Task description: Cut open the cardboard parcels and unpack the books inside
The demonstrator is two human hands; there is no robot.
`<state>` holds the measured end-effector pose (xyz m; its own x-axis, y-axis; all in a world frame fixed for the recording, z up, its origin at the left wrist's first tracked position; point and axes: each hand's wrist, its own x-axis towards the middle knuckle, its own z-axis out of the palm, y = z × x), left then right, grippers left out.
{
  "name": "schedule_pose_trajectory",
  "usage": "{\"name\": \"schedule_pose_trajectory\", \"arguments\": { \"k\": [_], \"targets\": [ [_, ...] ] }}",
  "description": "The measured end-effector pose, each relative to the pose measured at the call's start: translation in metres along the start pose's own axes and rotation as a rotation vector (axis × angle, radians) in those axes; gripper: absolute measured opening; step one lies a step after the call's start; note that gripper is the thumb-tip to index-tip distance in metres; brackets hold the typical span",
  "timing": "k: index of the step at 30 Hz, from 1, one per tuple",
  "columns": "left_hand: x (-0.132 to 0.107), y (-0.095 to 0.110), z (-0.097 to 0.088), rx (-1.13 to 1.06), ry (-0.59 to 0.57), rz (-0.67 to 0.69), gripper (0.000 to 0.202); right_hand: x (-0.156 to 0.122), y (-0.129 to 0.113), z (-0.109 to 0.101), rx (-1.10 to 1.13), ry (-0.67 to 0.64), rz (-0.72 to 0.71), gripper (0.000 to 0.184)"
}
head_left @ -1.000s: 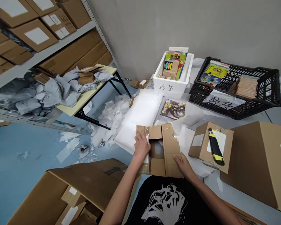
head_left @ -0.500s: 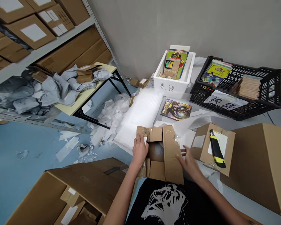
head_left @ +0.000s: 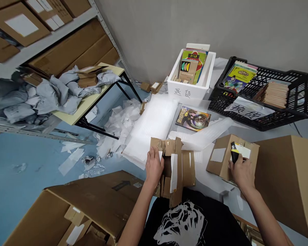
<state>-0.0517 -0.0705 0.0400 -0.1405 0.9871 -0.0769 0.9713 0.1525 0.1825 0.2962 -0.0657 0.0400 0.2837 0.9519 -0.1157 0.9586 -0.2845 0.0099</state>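
My left hand [head_left: 154, 167] grips the left side of a torn-open cardboard box [head_left: 188, 169], its fingers over the flap. One flap with a white label stands partly raised over the opening, so most of the inside is hidden. To the right, my right hand [head_left: 243, 172] is closed round a black and yellow utility knife [head_left: 234, 153]. That knife lies on top of a small taped carton [head_left: 224, 145] with white labels. Just beyond the open box is a comic-style book [head_left: 193, 118], flat on white packing foam [head_left: 205, 138].
A white bin [head_left: 191, 91] of books and a black crate [head_left: 263, 121] of books stand at the back. Large cartons flank me, one at right [head_left: 278, 171], one open at lower left [head_left: 92, 201]. Grey mailers [head_left: 51, 95] and a packed shelf [head_left: 47, 42] are left.
My right hand has left the open box's right side and moved right onto the utility knife. The labelled flap has swung up over the opening. My left hand keeps its hold.
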Motion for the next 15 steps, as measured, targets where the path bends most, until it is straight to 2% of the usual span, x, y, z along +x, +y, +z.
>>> {"name": "schedule_pose_trajectory", "arguments": {
  "k": [5,8,10,13,15],
  "targets": [
    [0.001,0.000,-0.002,-0.003,-0.019,0.012,0.049,0.009,0.007,-0.016,0.031,-0.071,-0.049,0.049],
    [0.001,-0.002,0.000,-0.009,0.000,0.030,0.049,0.019,-0.006,-0.040,0.247,-0.108,-0.109,0.047],
    [0.000,-0.003,0.001,-0.011,0.016,0.036,0.049,0.029,-0.030,-0.068,0.430,-0.191,-0.205,0.048],
    [0.000,-0.002,0.001,-0.004,0.023,0.041,0.049,0.048,-0.089,-0.114,0.497,-0.222,-0.415,0.051],
    [0.001,-0.001,0.000,0.005,0.008,0.047,0.049,0.060,-0.134,-0.137,0.464,-0.213,-0.663,0.051]
  ]
}}
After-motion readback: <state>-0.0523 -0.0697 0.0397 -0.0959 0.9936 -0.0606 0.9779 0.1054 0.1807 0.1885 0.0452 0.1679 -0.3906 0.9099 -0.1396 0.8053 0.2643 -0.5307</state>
